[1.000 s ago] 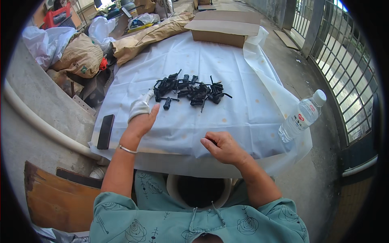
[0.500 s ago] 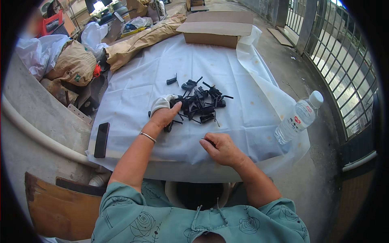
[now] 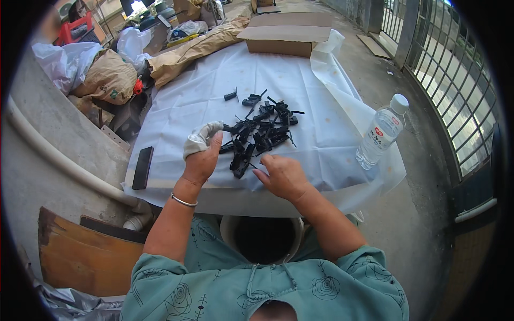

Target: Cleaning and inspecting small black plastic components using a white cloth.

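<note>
A pile of small black plastic parts with thin stick-like ends lies on the white sheet covering the table. At the pile's left edge is my left hand, its fingers covered by a whitish cloth glove. One small black part shows at its fingertips and looks pinched there. My right hand is at the pile's near right edge, fingers curled and thumb toward the parts. Something dark and thin shows between thumb and forefinger, too small to name.
A black phone lies at the table's left edge. On the right stands a clear water bottle with a white cap. An open cardboard box and brown paper are at the back. A dark-mouthed bucket sits below the front edge.
My left hand has drawn back a little to the left from the pile. My right hand has moved up to the parts. Some parts now lie nearer me, and the view has shifted.
</note>
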The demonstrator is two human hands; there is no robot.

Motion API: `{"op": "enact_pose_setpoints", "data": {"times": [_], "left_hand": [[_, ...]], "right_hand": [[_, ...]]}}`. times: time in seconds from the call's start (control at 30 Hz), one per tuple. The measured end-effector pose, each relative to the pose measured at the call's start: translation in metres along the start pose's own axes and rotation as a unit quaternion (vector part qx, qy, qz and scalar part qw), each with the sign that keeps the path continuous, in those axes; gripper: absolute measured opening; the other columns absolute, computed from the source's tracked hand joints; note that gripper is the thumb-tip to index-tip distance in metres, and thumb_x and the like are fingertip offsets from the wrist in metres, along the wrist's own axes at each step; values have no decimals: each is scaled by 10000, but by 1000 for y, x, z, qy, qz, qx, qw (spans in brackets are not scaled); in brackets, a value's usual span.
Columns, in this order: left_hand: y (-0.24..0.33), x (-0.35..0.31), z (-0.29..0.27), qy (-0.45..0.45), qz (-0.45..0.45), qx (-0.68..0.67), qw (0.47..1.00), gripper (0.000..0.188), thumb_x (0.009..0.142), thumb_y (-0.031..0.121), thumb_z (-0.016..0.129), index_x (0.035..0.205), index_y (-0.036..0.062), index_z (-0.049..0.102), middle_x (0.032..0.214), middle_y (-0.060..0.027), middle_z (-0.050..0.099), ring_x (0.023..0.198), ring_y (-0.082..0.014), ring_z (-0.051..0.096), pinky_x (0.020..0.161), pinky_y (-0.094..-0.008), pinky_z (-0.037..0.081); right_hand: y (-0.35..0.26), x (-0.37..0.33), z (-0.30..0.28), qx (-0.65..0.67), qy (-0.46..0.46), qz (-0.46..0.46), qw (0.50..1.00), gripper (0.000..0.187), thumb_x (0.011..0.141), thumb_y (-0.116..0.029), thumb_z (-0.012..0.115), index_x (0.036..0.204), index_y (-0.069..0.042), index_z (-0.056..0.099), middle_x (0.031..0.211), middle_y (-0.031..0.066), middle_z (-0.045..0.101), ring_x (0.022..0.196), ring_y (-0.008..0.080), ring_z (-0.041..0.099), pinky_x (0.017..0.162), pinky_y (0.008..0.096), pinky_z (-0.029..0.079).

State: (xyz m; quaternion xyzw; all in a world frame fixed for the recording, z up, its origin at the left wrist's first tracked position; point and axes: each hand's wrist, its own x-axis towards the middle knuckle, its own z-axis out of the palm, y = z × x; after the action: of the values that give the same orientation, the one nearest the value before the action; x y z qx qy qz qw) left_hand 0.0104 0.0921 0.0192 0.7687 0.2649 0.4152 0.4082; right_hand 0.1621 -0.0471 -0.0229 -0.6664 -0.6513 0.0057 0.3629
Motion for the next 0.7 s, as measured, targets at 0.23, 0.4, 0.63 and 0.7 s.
{"op": "enact_pose_setpoints", "data": {"times": [0.23, 0.4, 0.63, 0.7], "left_hand": [[-31, -56, -5, -40, 40, 152, 987, 196, 820, 65, 563, 1001, 4, 604, 947, -105, 625, 887, -189, 591, 811, -284, 456], [-14, -59, -6, -92, 90, 250, 960, 226, 781, 40, 601, 1005, 12, 608, 997, -121, 610, 900, -218, 583, 803, -291, 455], [6, -85, 18, -31, 115, 34, 992, 387, 770, 48, 676, 1115, 3, 505, 1098, -120, 543, 876, -167, 557, 765, -262, 451], [6, -92, 23, -32, 25, -60, 997, 395, 807, 60, 638, 1155, 10, 456, 1042, -93, 546, 816, -122, 535, 696, -241, 453]], "right_hand": [[11, 6, -9, -20, 15, 51, 998, 133, 774, -186, 587, 764, -55, 563, 745, 145, 604, 676, 328, 588, 595, 410, 471], [16, 5, -31, 104, 3, 143, 984, 180, 745, -159, 554, 657, -3, 540, 589, 133, 571, 547, 275, 560, 531, 378, 435], [-24, -7, -11, 404, -46, 246, 880, 212, 811, -135, 580, 665, 2, 511, 573, -75, 396, 554, 15, 351, 449, 218, 287], [-35, -12, -7, 391, -86, 137, 906, 185, 802, -127, 617, 689, -11, 528, 563, -24, 463, 490, 68, 407, 439, 258, 324]]}}
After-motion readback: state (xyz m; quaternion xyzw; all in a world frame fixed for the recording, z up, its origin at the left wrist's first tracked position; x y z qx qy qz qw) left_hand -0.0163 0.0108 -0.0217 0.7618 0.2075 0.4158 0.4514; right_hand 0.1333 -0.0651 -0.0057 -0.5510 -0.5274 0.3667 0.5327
